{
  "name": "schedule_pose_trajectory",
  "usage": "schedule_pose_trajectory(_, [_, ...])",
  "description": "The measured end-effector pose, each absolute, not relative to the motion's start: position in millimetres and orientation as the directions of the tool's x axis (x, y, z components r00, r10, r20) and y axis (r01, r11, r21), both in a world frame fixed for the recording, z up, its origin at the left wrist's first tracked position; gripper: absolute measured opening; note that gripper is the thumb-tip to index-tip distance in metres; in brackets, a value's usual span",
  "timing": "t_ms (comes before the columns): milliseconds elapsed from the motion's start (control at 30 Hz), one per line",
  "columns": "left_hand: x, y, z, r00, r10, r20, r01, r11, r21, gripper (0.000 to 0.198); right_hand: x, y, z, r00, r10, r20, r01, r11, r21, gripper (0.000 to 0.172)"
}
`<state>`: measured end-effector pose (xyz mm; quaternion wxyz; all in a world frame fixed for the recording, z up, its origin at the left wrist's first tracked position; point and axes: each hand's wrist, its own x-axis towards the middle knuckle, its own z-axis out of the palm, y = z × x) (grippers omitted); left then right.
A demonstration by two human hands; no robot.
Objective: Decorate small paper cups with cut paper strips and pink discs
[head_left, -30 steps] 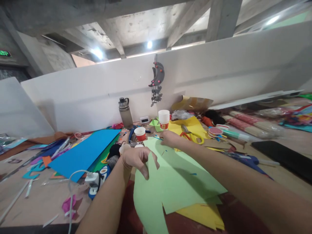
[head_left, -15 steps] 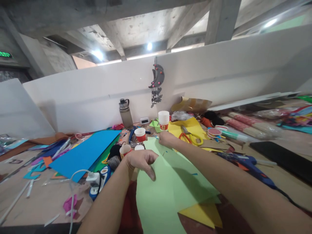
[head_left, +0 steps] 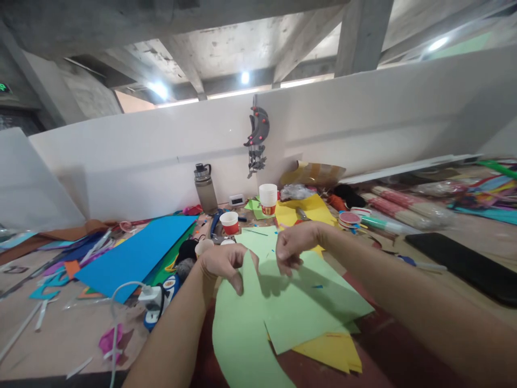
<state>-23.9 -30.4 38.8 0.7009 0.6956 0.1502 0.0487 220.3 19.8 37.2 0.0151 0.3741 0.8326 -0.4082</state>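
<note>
A curved light green sheet [head_left: 242, 328] is gripped at its top edge by my left hand [head_left: 228, 264], thumb in front and fingers behind. Right of it lies another light green sheet [head_left: 323, 302], with small blue scraps on it. Over this sheet's upper left part is my right hand [head_left: 297, 245], its fingers curled downward; whether they hold anything is too small to tell. Yellow paper [head_left: 331, 353] sticks out from under the green sheets. A thin dark stick [head_left: 256, 232] rests on the green paper beyond my hands.
Beyond my hands stand a red and white paper cup [head_left: 230, 222], stacked cups [head_left: 268, 198] and a bottle [head_left: 205, 191]. Blue card [head_left: 137, 253] and a power strip [head_left: 151, 318] lie left. A black phone-like slab [head_left: 464, 264] is at right.
My right hand has come back toward me and slightly right, from the far edge of the green paper. My left hand and the curved sheet have shifted left, uncovering more of the other sheet.
</note>
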Motion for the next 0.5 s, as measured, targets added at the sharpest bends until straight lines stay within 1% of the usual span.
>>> schedule_pose_trajectory(33, [-24.3, -31.7, 41.1, 0.958, 0.262, -0.119, 0.117, 0.025, 0.993, 0.039, 218.8, 18.0, 35.9, -0.713, 0.621, -0.326, 0.651, 0.412, -0.638, 0.034])
schedule_pose_trajectory(100, [-23.6, -34.7, 45.3, 0.97, 0.228, -0.085, 0.082, 0.022, 0.996, 0.039, 210.4, 21.2, 30.3, -0.646, 0.725, -0.24, 0.705, 0.446, -0.551, 0.032])
schedule_pose_trajectory(167, [-21.4, -37.5, 48.0, 0.976, 0.205, -0.07, 0.07, 0.006, 0.998, 0.041, 197.5, 31.0, 21.8, -0.531, 0.84, -0.113, 0.771, 0.423, -0.477, 0.025])
schedule_pose_trajectory(233, [-19.0, -39.4, 48.5, 0.977, 0.201, -0.075, 0.08, -0.015, 0.997, 0.043, 183.9, 42.5, 11.6, -0.427, 0.903, -0.043, 0.831, 0.373, -0.413, 0.023])
schedule_pose_trajectory(367, [-14.5, -41.2, 44.4, 0.957, 0.234, -0.171, 0.176, -0.001, 0.984, 0.047, 162.5, 55.2, -6.0, -0.304, 0.952, -0.027, 0.905, 0.28, -0.32, 0.03])
schedule_pose_trajectory(500, [-9.1, -42.8, 40.2, 0.943, 0.232, -0.237, 0.235, 0.037, 0.971, 0.046, 153.6, 55.7, -7.7, -0.261, 0.965, -0.009, 0.921, 0.246, -0.301, 0.033])
